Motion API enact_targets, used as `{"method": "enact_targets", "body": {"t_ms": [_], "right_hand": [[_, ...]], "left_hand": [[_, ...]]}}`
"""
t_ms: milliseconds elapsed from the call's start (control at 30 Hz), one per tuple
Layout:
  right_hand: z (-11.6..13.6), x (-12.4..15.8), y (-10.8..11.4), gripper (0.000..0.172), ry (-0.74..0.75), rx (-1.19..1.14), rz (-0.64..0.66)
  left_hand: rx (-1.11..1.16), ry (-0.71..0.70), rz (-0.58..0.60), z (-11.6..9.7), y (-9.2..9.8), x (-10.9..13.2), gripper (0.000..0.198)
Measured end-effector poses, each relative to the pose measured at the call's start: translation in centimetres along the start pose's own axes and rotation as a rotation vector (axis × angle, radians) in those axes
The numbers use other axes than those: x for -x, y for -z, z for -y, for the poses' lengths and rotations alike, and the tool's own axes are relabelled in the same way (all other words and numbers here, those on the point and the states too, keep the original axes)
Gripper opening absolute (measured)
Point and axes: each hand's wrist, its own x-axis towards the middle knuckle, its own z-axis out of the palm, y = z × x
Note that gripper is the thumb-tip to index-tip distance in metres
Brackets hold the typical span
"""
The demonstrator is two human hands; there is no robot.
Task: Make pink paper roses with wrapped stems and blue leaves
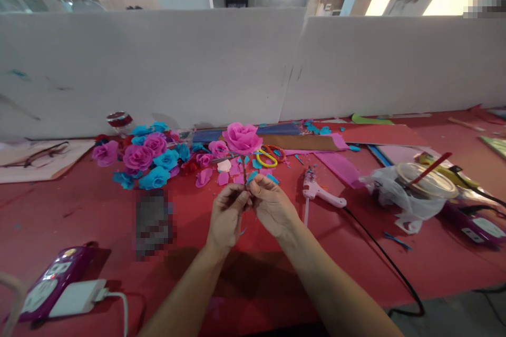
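On the red table (118, 226), nearest at the left, lie a purple power strip (59, 274) and a white charger (77, 297) with its cable. A pixelated dark patch hides something farther in. To the right, a pale pink glue gun (326, 198) trails a black cord, and a lidded tub (429, 181) sits in a clear plastic bag. Beyond the hands lie loose pink petals (203, 177), yellow-handled scissors (266, 158) and a heap of pink and blue paper flowers (138, 157). Farther back are paper strips (304, 142), partly hidden by the pink flower (242, 138) held upright in front, then a pale partition (158, 68).

The hands meet at the flower's brown stem (244, 168). The left hand (226, 217) pinches it, fingers curled; the right hand (274, 209) has its fingertips drawn together beside it, a blue scrap (252, 176) showing there. Whether they grip stem or scrap cannot be told.
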Motion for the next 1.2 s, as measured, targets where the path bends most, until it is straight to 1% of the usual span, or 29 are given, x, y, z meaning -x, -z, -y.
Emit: {"method": "enact_targets", "body": {"t_ms": [300, 500, 767, 967, 1000, 1067, 1200], "right_hand": [[-0.6, -0.7, 0.2, 0.028, 0.039, -0.055, -0.074], [-0.7, -0.5, 0.1, 0.026, 0.063, -0.029, -0.058], [-0.6, -0.5, -0.2, 0.031, 0.083, -0.049, -0.067], [-0.8, -0.5, -0.1, 0.025, 0.119, 0.028, -0.056], [-0.7, -0.5, -0.1, 0.024, 0.137, 0.055, -0.057], [-0.5, -0.6, 0.0, 0.021, 0.221, 0.158, -0.073], [0.4, -0.6, 0.3, 0.019, 0.486, 0.485, -0.15]], "left_hand": [[-0.019, 0.007, 0.006, 0.2, 0.2, -0.1, 0.016], [-0.02, -0.004, 0.016, 0.2, 0.1, -0.1, 0.014], [-0.037, 0.0, -0.001, 0.2, 0.2, -0.1, 0.016], [-0.043, -0.005, 0.014, 0.2, 0.1, -0.1, 0.016], [-0.043, -0.004, 0.017, 0.2, 0.1, 0.0, 0.016], [-0.043, -0.003, 0.022, 0.2, 0.0, 0.0, 0.015], [-0.025, 0.004, 0.016, -0.1, 0.0, 0.0, 0.015]]}}
